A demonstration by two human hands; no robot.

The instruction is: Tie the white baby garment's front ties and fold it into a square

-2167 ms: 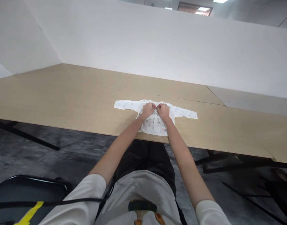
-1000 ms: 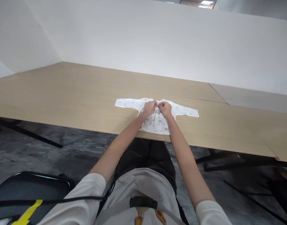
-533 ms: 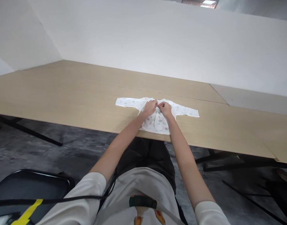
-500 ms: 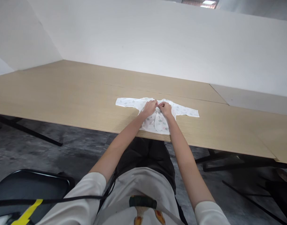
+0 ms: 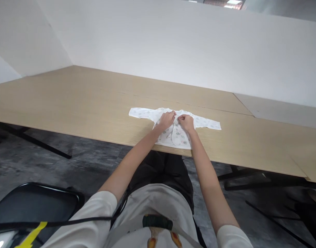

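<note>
A small white baby shirt (image 5: 175,133) with a tiny coloured print lies spread on the wooden table, both long sleeves stretched out sideways. Its front panels overlap, and the hem is close to the near edge. On the upper front, just below the neckline, my left hand (image 5: 167,119) is closed with its fingertips pinching the cloth. Slightly right of it, my right hand (image 5: 186,122) is curled in a pinch against the other side of the front. A small gap separates the two hands. Whatever small part sits between the fingertips is hidden.
The wooden table (image 5: 82,100) runs along a white partition wall (image 5: 147,41). A black chair (image 5: 36,203) stands at the lower left, with a black cable (image 5: 93,218) and a yellow strap (image 5: 32,236) crossing near it. Black table legs (image 5: 251,179) show underneath.
My right hand has drawn a little to the right, widening the gap between my hands. My left hand stays on the shirt front. The view has shifted slightly.
</note>
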